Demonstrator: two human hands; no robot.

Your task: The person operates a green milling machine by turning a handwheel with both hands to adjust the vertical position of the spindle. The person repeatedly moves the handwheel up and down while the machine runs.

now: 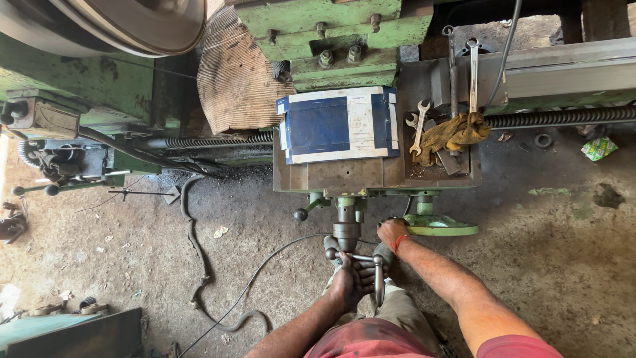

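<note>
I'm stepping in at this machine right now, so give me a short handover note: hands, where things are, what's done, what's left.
Left hand: gripping the metal crank handle on the front shaft.
Right hand: resting on the green handwheel.
On the carriage top: blue and white box, spanners, yellow rag.
Done: both controls are in hand.
Left: cannot tell how far either has been turned; no cutting is visible.

Dusty, oil-stained dirt floor point(543, 265); black cable point(252, 285) snaking across; green machine body point(331, 26) above; daylight from left, workshop setting.
</note>
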